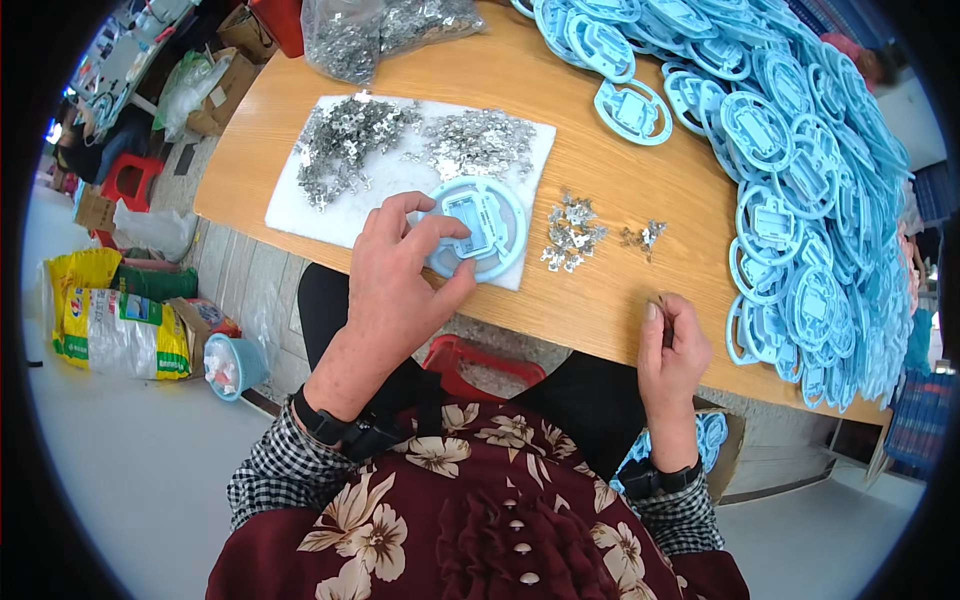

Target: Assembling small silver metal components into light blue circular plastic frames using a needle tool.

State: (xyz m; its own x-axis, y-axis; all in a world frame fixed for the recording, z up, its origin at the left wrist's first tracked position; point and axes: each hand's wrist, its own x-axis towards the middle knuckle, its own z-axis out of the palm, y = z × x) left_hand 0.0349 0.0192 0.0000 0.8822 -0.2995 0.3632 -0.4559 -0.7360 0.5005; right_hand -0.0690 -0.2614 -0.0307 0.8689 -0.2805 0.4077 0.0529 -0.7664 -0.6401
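Note:
My left hand [400, 275] grips a round light-blue plastic part [480, 225] that rests on the front edge of a white foam pad [330, 215]. Fingers and thumb wrap its left rim. My right hand [672, 345] hovers at the table's near edge, fingers pinched on a small metal clip [664, 318], barely visible between them. Between the hands lie two small heaps of metal clips [572, 232] on the bare wood.
The wooden table [620, 290] carries a big heap of light-blue plastic parts [800, 180] on the right. Two piles of metal clips [350, 140] lie on the pad, bagged clips [380, 30] behind. Sacks, a blue bin [235, 365] and red stools stand on the floor.

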